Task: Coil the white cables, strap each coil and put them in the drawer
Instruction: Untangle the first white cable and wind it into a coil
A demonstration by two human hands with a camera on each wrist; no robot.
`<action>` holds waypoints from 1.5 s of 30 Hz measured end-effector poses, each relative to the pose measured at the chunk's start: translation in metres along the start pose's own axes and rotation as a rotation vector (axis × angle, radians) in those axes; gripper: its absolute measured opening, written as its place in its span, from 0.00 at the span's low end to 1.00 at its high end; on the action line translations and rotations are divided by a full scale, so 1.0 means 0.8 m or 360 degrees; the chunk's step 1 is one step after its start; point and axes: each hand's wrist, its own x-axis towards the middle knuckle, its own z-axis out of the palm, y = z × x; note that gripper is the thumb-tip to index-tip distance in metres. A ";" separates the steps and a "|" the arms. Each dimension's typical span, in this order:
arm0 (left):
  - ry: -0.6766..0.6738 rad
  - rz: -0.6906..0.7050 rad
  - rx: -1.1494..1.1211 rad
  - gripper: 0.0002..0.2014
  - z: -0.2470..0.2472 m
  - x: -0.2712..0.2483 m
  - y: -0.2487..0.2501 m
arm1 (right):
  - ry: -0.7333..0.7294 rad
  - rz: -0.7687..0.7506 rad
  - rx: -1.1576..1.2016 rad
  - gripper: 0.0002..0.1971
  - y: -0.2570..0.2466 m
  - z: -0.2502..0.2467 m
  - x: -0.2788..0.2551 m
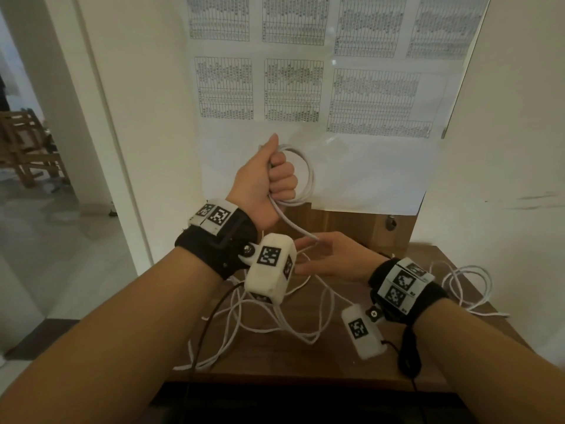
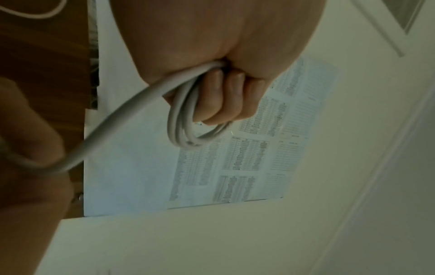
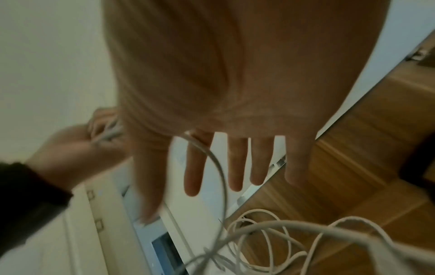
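My left hand is raised in front of the wall and grips a small coil of white cable in its fist, thumb on top. The left wrist view shows several loops hanging from the curled fingers. From the fist the cable's free run slants down to my right hand. That hand is held flat with straight, spread fingers, and the cable passes between thumb and index finger. More white cable lies in a loose tangle on the wooden table.
A second loose white cable lies at the table's right back corner by the wall. Printed sheets cover the wall ahead. A black cord hangs off the front left edge. Through a doorway at left stands a wooden chair.
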 end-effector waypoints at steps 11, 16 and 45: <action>-0.0181 -0.0252 0.0347 0.20 -0.018 -0.005 -0.017 | 0.0686 0.0042 0.1011 0.14 -0.012 -0.019 0.010; -0.0195 -0.0273 0.0586 0.20 -0.026 0.000 -0.035 | 0.0622 0.0015 0.1115 0.17 -0.032 -0.028 0.007; 0.0053 0.0032 0.1179 0.06 -0.018 0.006 -0.055 | 0.1002 -0.0342 0.0454 0.11 -0.042 -0.032 0.004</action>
